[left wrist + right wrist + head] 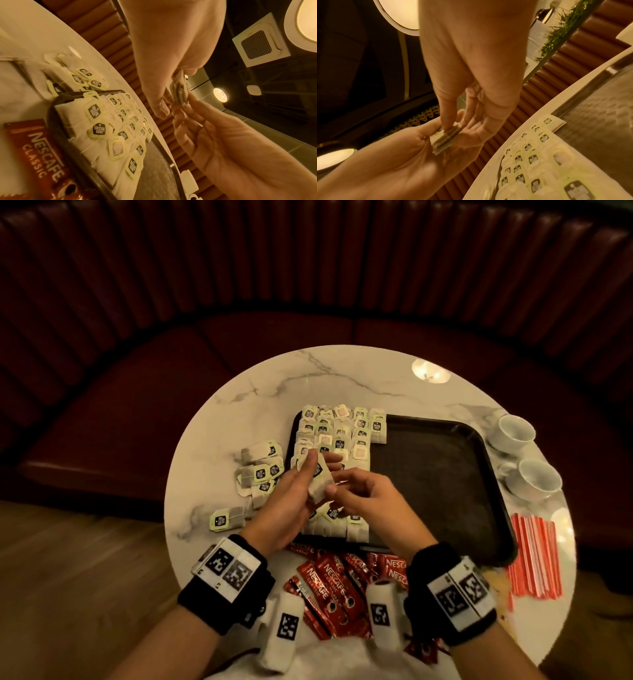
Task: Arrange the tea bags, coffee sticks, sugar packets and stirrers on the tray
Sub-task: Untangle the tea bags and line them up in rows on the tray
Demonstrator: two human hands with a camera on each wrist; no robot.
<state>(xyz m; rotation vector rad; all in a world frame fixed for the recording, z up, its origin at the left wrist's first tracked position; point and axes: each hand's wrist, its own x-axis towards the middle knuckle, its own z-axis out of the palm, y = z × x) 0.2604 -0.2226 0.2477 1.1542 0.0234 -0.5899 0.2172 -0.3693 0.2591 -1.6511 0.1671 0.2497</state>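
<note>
I see both hands raised over the left half of the tray [445, 440], meeting on a small stack of tea bags [320, 482]. My left hand [287, 501] holds the stack from its left side, fingers extended along it and thumb against it. My right hand [363, 494] meets the stack from the right, with thumb and fingers closed on its edge; the right wrist view shows that thumb pressed on the top corner of the stack. The stack is clear of the tray, tilted, with a dark-printed tag facing up.

The tray is dark, rectangular, and sits on a round marble table [260, 385]. Its left half carries rows of laid tea bags [337, 433], overlapping, tags up. Its right half is bare.

A loose pile of tea bags [260, 474] lies on the table just left of the tray, with one single bag [226, 518] apart from it, nearer to me.

Red coffee sticks [329, 583] lie in a heap on the table against the near edge of the tray, between my wrists. A bundle of red-and-white stirrers [534, 556] lies on the table just right of the tray's near corner. Two white cups [527, 453] on saucers stand beyond the stirrers, near the tray's right edge.

I cannot identify any sugar packets.
</note>
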